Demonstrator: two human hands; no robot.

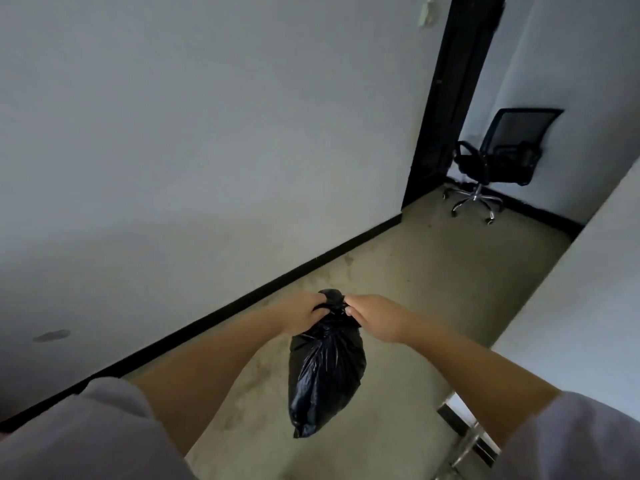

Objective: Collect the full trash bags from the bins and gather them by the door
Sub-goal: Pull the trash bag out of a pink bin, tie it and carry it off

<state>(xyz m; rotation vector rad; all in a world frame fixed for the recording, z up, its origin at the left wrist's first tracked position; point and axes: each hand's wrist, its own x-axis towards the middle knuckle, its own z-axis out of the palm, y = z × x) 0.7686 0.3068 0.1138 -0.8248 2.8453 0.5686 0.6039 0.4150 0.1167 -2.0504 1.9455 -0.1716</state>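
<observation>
Trash bag (pixel 325 372) dangling clear of the floor, left hand (pixel 300 315) and right hand (pixel 375 318) pinching its gathered neck, fingers curled tight, likely tying it shut.

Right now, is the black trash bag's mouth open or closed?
Closed: the black trash bag has its neck bunched tight, gripped by the left hand and right hand.

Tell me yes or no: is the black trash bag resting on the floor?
No, the black trash bag hangs above the floor, gripped at its gathered top by the left hand and right hand.
</observation>
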